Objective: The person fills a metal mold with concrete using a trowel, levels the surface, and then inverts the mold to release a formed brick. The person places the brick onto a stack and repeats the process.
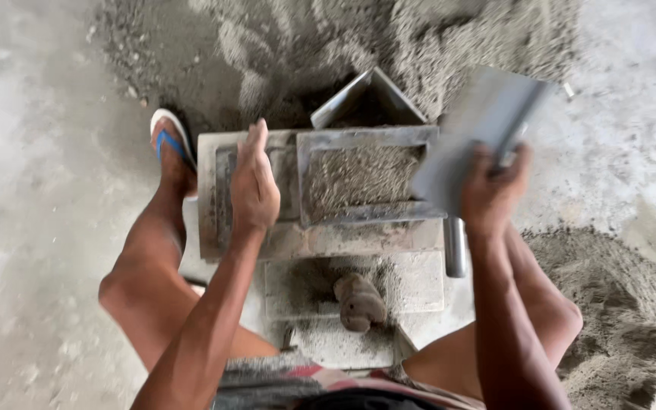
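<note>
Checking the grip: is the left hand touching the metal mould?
Touching. The head view shows the left hand resting flat on the metal mould, covering its left section.

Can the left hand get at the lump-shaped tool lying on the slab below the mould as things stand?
Probably yes. The left hand rests open on the metal mould, holding nothing, and the lump-shaped tool lies uncovered just below it, nothing between them.

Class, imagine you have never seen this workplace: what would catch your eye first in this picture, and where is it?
First, the grey metal block mould at centre, its right compartment filled with a damp sand-cement mix. The right hand holds a flat metal scoop tilted over the mould's right edge, while the left hand rests on its left side. Heaps of the same grey mix lie on the floor beyond.
</note>
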